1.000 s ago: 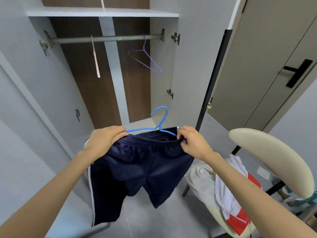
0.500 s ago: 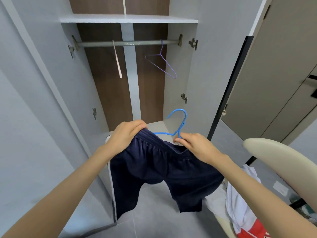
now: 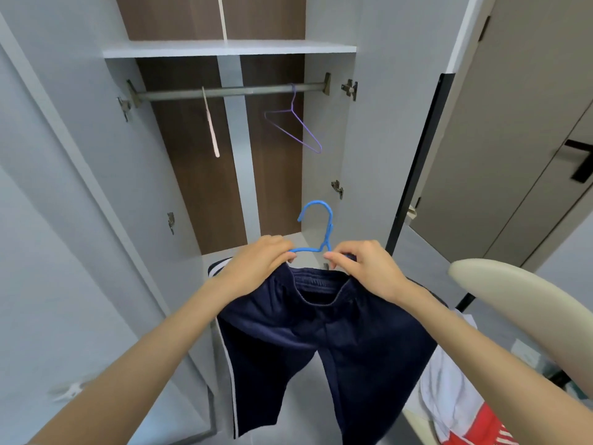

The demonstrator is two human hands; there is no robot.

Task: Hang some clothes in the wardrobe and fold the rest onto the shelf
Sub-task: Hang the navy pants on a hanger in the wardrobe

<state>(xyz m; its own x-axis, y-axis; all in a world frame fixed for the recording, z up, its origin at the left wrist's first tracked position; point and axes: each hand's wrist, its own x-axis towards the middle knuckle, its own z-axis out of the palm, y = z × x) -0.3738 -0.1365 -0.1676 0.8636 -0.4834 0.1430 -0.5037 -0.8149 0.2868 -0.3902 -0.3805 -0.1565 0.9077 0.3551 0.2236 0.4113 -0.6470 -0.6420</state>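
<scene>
Dark navy shorts with white side stripes hang from a blue wire hanger, held in front of the open wardrobe. My left hand grips the waistband and the hanger's left arm. At the hanger's right arm my right hand pinches the waistband. The hanger's hook points up and left, well below the metal rail. The white shelf sits above the rail.
A purple wire hanger and a pale pink hanger hang on the rail. The wardrobe doors stand open on both sides. A cream chair at the right holds white and red clothes.
Both hands have moved closer together at the hanger's neck. The view has tilted up and nearer to the wardrobe, with the shorts hanging straighter.
</scene>
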